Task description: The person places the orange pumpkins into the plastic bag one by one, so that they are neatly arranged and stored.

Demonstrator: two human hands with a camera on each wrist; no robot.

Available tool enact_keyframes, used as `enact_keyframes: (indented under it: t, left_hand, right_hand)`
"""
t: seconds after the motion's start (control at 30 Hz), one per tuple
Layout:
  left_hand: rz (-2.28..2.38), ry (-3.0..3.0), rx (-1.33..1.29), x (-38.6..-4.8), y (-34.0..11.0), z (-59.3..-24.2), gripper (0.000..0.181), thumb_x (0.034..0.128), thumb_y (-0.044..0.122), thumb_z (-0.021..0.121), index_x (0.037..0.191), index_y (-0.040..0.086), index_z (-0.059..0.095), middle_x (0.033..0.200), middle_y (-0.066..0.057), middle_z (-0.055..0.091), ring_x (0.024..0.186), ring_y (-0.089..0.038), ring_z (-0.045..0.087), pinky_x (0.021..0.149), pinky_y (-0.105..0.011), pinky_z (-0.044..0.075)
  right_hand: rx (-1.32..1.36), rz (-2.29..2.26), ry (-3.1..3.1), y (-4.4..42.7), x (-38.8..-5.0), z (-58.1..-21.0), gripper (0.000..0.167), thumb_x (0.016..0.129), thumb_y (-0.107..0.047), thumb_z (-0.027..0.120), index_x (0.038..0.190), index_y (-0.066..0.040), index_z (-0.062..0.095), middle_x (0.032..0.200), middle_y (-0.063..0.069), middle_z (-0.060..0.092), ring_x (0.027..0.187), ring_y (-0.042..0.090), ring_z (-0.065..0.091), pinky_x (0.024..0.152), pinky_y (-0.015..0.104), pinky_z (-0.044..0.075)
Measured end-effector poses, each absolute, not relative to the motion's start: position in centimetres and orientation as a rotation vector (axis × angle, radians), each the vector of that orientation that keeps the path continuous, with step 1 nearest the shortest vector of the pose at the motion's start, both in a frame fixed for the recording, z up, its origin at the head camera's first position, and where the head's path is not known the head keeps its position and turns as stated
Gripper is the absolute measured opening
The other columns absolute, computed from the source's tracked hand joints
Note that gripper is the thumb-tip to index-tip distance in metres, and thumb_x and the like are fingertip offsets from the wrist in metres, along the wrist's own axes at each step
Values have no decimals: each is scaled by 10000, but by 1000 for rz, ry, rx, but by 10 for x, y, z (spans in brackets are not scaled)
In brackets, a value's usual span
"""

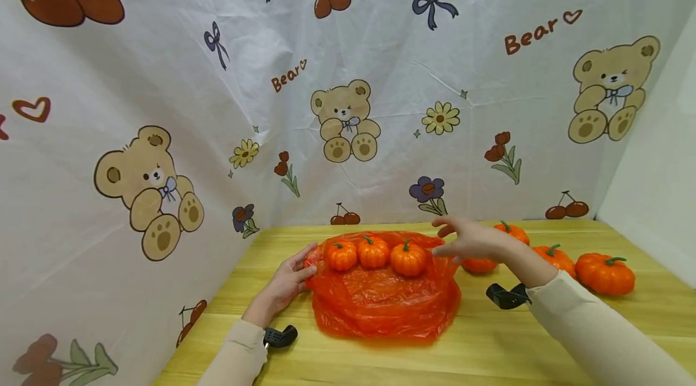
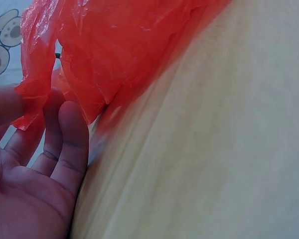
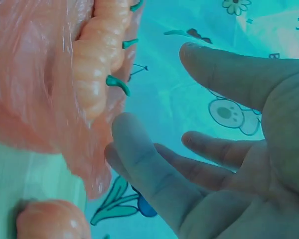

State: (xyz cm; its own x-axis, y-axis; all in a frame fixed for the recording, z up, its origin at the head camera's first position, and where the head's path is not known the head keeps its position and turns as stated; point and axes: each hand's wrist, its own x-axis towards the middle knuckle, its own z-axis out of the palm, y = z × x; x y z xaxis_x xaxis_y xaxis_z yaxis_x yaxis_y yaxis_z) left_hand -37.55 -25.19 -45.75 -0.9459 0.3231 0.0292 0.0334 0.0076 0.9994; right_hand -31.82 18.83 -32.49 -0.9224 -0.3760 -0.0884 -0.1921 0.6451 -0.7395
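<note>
A thin red plastic bag [image 1: 380, 307] lies on the table with its mouth spread. Three small orange toy pumpkins with green stems sit in a row in it: a left pumpkin [image 1: 342, 256], a middle pumpkin [image 1: 373, 252] and a right pumpkin [image 1: 409, 260]. At the bag's left edge my left hand [image 1: 290, 280] pinches the plastic between thumb and fingers; the left wrist view shows the gathered film [image 2: 37, 94] there. My right hand [image 1: 473, 240] hovers by the bag's right edge, fingers spread and slightly bent, holding nothing. Pumpkin stems [image 3: 118, 85] show beyond its fingertips.
Several more pumpkins stand right of the bag, including a rightmost pumpkin [image 1: 605, 274], one partly behind the right forearm [image 1: 554, 260] and one under the right hand [image 1: 480, 266]. A printed bear cloth [image 1: 380, 186] hangs behind the wooden table [image 1: 489, 350].
</note>
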Motion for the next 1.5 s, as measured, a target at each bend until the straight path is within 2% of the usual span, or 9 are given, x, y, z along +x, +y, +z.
enact_keyframes:
  t: [0.2, 0.5, 0.73, 0.97, 1.03, 1.2, 1.27, 1.37, 1.5]
  left_hand:
    - [2059, 2069, 367, -375, -252, -456, 683, 1036, 66, 593, 1639, 202, 304, 1572, -238, 422, 972, -128, 661, 710, -251, 578]
    - [2045, 2051, 361, -373, -252, -455, 702, 1038, 71, 593, 1648, 213, 276, 1591, -248, 395, 1006, -130, 647, 722, -250, 580]
    - [2049, 2056, 316, -375, -252, -454, 695, 1033, 57, 595, 1640, 231, 304, 1582, -204, 424, 1013, -143, 645, 733, -264, 578]
    - [2049, 2056, 336, -375, -252, -455, 693, 1035, 71, 597, 1641, 237, 302, 1586, -239, 406, 1042, -140, 645, 757, -267, 586]
    - [2052, 2048, 344, -375, -252, -455, 688, 1042, 73, 587, 1643, 238, 295, 1597, -241, 390, 1067, -141, 643, 769, -269, 589]
    - [2044, 2052, 347, -375, -253, -455, 675, 1051, 70, 565, 1644, 241, 290, 1614, -234, 367, 1108, -139, 635, 782, -268, 589]
    - [2035, 2060, 346, -375, -253, -456, 676, 1050, 72, 568, 1644, 238, 291, 1613, -233, 369, 1100, -137, 632, 773, -258, 581]
    - [2033, 2067, 341, -375, -252, -456, 677, 1048, 80, 575, 1643, 231, 292, 1604, -238, 378, 1073, -134, 630, 749, -241, 565]
    - [2037, 2070, 343, -375, -252, -455, 671, 1046, 83, 580, 1639, 234, 305, 1593, -238, 392, 1043, -131, 630, 720, -233, 553]
  right_hand:
    - [-521, -1154, 2652, 205, -306, -317, 778, 919, -309, 788, 1534, -46, 392, 1509, 305, 458, 1031, 290, 707, 860, 449, 613]
    - [-664, -1148, 2685, 239, -299, -317, 747, 951, -304, 752, 1543, -36, 383, 1489, 299, 490, 1242, 449, 603, 918, 505, 589]
    - [-664, -1090, 2786, 271, -289, -312, 716, 962, -377, 725, 1549, -112, 411, 1481, 226, 540, 1275, 429, 580, 887, 427, 584]
    - [-598, -1023, 2864, 310, -284, -316, 699, 999, -352, 673, 1570, -84, 369, 1485, 253, 531, 1305, 515, 523, 904, 594, 555]
    - [-579, -1017, 2886, 321, -284, -318, 698, 1007, -338, 665, 1571, -64, 357, 1483, 269, 526, 1287, 512, 540, 895, 557, 570]
    - [-567, -1020, 2896, 349, -285, -326, 680, 1024, -266, 646, 1568, -18, 324, 1484, 313, 496, 1238, 466, 596, 841, 323, 586]
    - [-565, -1030, 2897, 360, -286, -330, 679, 1023, -242, 647, 1565, -6, 314, 1484, 323, 481, 1224, 441, 608, 822, 300, 595]
    - [-542, -1020, 2943, 377, -288, -336, 687, 1007, -239, 674, 1556, -18, 325, 1477, 305, 479, 1220, 340, 631, 819, 330, 611]
    - [-517, -1005, 3002, 398, -290, -344, 681, 999, -256, 688, 1543, -32, 344, 1475, 304, 471, 1271, 447, 563, 837, 497, 606]
